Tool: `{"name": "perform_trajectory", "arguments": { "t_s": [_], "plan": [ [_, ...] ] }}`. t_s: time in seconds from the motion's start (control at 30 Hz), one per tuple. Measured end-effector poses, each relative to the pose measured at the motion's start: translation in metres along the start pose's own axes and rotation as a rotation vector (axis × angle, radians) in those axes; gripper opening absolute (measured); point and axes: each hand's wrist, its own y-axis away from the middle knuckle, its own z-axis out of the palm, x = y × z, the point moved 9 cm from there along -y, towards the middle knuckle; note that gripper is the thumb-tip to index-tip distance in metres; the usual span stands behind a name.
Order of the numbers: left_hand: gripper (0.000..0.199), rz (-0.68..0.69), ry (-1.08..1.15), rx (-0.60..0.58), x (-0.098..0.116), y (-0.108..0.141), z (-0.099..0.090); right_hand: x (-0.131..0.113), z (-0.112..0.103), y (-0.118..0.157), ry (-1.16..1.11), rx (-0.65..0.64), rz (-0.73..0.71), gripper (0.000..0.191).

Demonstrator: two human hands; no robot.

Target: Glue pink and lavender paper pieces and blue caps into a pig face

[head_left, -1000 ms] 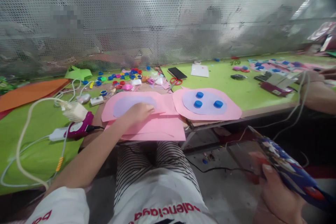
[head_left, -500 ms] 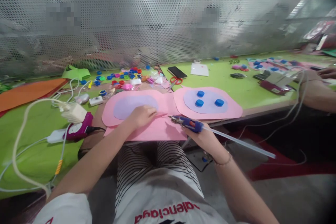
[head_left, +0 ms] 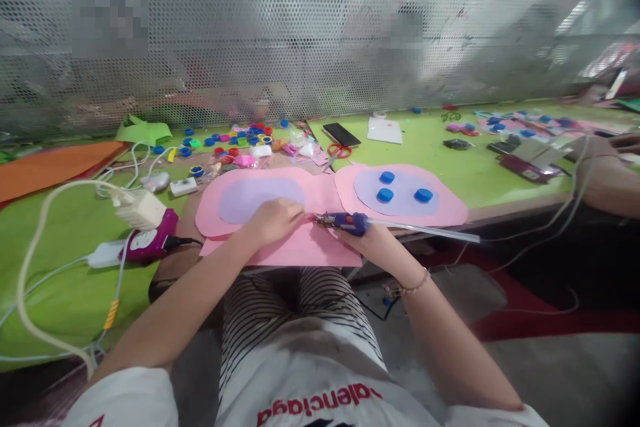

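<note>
Perforated metal screening is set behind a green-covered table. On the left pink card, a lavender oval has been laid; its near edge is pinched by the curled fingers of the left hand. On the shirt, "alenciaga" can be read in red, upside down. A glue gun is gripped by the closed right hand, nozzle near that edge. Three blue caps are placed on the right pink card; what is left cannot be told.

Head cam only: above the striped trousers, facing forward-down, near; perforated metal screen beyond, looks soft.
</note>
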Motion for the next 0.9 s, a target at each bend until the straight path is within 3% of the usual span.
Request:
{"name": "perform_trajectory", "arguments": {
  "t_s": [0.67, 0.9],
  "plan": [
    [0.031, 0.046, 0.001, 0.009, 0.003, 0.001, 0.000, 0.006, 0.000, 0.004, 0.002, 0.003, 0.041, 0.039],
    [0.030, 0.203, 0.116, -0.039, 0.020, 0.002, 0.005, 0.005, -0.005, 0.013, 0.060, 0.053, 0.082, 0.034]
  ]
}}
